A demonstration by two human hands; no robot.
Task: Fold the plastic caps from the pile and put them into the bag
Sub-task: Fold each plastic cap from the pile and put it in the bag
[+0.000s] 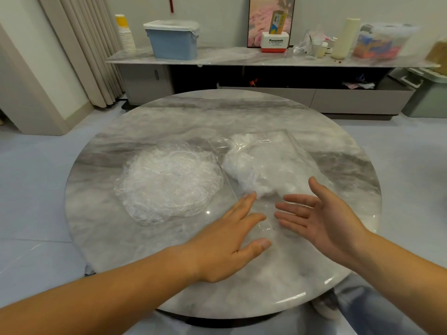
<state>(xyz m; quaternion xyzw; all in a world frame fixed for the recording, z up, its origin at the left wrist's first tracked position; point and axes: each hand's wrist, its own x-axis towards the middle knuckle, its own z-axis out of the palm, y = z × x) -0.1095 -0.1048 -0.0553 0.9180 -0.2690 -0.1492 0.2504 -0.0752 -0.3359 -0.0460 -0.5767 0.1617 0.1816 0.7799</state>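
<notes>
Both my forearms lay out over the round marble table (pixel 169 112). My left hand (pixel 232 240) was palm down, fingers straight and spread, holding nothing. It lay over the near, clear end of the bag (pixel 290 160); whether it pressed the film I cannot tell. Its fingertips (pixel 249 197) came right up to the white wad of caps (pixel 244 165) inside the bag. My right hand (pixel 321 218) faced it, palm turned inward and up, fingers straight and loose, also gripping nothing, above the same end of the bag. Just left of the bag sat the pile (pixel 169 182) of crinkled clear caps, apart from my left fingers. A label (pixel 265 141) on the bag's far part was too small to read. Farther off, on the sideboard (pixel 217 56), a white and red box (pixel 275 42) read "Panasonic", with a blue bin (pixel 173 41) and a stack of cups (pixel 125 35) to its left.
</notes>
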